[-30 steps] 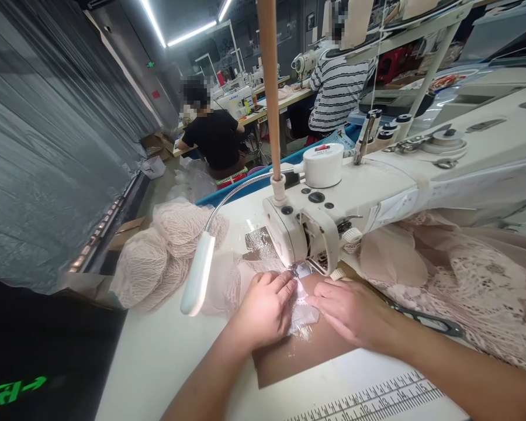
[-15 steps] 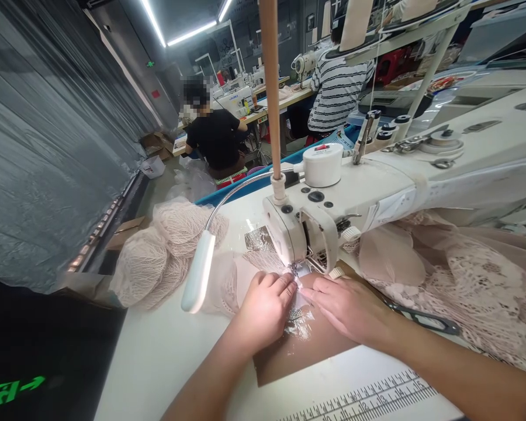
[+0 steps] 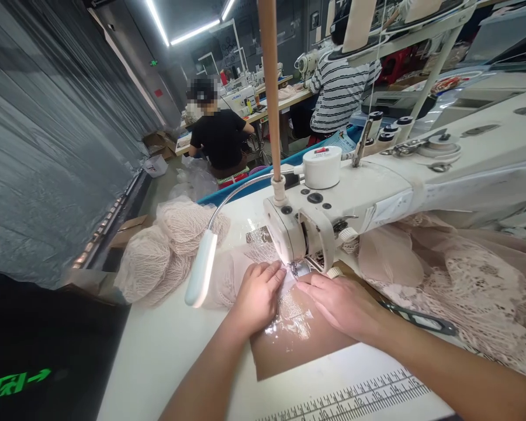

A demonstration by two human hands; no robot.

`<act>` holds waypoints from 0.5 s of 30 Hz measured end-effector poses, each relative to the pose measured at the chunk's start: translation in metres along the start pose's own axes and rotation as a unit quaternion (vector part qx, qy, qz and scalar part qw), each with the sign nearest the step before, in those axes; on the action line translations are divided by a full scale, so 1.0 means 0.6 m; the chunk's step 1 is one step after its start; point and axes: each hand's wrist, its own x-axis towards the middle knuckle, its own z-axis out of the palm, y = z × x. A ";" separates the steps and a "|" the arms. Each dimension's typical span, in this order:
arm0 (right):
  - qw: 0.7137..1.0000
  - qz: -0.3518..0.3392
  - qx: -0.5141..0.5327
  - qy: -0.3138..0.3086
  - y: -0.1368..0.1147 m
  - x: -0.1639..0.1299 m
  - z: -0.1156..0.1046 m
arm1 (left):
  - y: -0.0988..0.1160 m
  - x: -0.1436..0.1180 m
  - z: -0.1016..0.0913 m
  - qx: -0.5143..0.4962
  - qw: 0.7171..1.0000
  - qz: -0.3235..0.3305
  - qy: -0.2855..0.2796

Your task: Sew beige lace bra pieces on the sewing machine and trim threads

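My left hand (image 3: 258,298) lies at the left of the presser foot (image 3: 294,270) of a white sewing machine (image 3: 309,219), its fingertips together on pale sheer lace fabric (image 3: 263,252). On the right of the foot, my right hand (image 3: 339,301) pinches near the fabric's edge with thumb and forefinger close together. The fabric runs under the needle area, and its part beneath my fingers is mostly hidden. Below both hands a glossy brown sheet (image 3: 293,356) covers the machine bed, with shiny clear film on it.
A lit gooseneck lamp (image 3: 201,272) leans at the left, beside stacked lace pieces (image 3: 144,257). More lace fabric (image 3: 469,263) and a dark-edged tool (image 3: 425,320) lie right of my arm. Printed ruler marks (image 3: 359,403) cross the front. Two people (image 3: 221,137) sit at machines beyond.
My left hand has slid slightly left and back from the needle, widening the gap between my hands. My right hand has shifted slightly left. The view has moved a little.
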 end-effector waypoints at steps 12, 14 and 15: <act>1.000 -0.008 0.004 -0.004 0.000 -0.022 -0.035 | 0.005 -0.017 -0.003 -0.049 0.993 -0.064 0.083; 0.999 0.011 -0.026 -0.026 0.009 -0.046 -0.053 | 0.001 -0.018 -0.001 -0.064 0.990 -0.084 0.097; 0.998 0.018 -0.043 -0.034 0.016 -0.061 -0.060 | -0.002 -0.018 0.000 -0.069 0.988 -0.092 0.102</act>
